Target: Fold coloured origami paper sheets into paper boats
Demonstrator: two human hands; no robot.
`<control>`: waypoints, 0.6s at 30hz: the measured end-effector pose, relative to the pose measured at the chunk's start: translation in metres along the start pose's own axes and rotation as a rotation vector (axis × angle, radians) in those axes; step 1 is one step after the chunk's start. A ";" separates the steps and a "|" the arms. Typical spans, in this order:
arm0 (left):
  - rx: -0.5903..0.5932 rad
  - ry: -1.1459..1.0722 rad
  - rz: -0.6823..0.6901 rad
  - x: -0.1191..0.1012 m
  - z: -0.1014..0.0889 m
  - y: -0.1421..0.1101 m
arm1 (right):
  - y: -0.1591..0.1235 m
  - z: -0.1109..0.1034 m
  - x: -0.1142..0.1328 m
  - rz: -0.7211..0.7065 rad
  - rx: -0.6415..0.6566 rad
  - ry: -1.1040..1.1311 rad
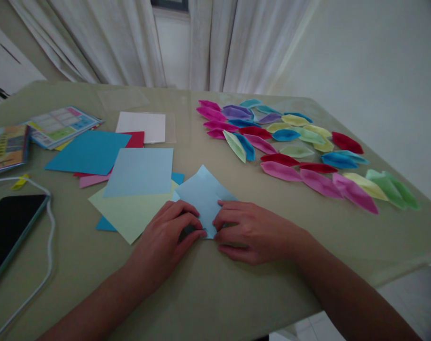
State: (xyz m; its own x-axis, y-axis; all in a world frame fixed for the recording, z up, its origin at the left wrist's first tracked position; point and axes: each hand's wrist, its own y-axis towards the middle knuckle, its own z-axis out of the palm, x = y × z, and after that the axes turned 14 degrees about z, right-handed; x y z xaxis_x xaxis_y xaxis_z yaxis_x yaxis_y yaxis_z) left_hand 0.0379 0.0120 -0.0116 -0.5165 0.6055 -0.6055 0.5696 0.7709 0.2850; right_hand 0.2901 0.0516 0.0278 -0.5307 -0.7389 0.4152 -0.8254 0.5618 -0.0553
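A light blue sheet of origami paper (205,192) lies on the table in front of me, one corner pointing away and its near edge folded over. My left hand (182,227) is closed on the near left part of the sheet, thumb and fingers pinching the edge. On the near right part, my right hand (242,229) presses with curled fingers, thumb at the edge. Both hands hide the sheet's side corners. Just left of it lie loose squares, among them a pale blue sheet (140,170) over a pale green sheet (130,213).
Folded paper pieces (286,135) in several colours spread across the table's right side. A blue sheet (89,151), white paper (141,127) and booklets (64,125) lie at the left. A phone (13,227) and white cable (50,237) sit at the near left.
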 end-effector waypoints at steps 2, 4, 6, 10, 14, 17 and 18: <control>-0.002 -0.001 0.002 -0.001 -0.001 0.000 | 0.000 0.000 0.000 0.000 0.003 0.003; -0.002 -0.001 0.000 -0.001 -0.001 0.000 | 0.000 0.000 0.000 -0.003 0.004 0.004; 0.001 0.000 -0.003 -0.002 -0.001 0.000 | 0.000 0.000 -0.001 -0.010 0.006 -0.001; -0.001 0.017 -0.012 -0.003 0.000 0.001 | 0.000 0.000 -0.001 -0.018 0.002 -0.011; -0.001 0.064 0.009 -0.003 0.000 0.000 | 0.001 -0.001 0.000 -0.025 0.000 -0.023; 0.018 0.166 0.112 -0.006 0.000 -0.004 | 0.001 -0.001 0.000 -0.028 0.002 -0.028; 0.039 0.216 0.161 -0.008 -0.001 -0.006 | 0.001 -0.001 0.000 -0.027 0.002 -0.028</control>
State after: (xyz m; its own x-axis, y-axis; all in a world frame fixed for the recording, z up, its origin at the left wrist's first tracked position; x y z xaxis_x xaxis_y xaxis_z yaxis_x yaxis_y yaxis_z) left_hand 0.0382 0.0028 -0.0080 -0.5392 0.7511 -0.3809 0.6773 0.6555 0.3339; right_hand 0.2900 0.0526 0.0281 -0.5133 -0.7638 0.3914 -0.8399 0.5407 -0.0465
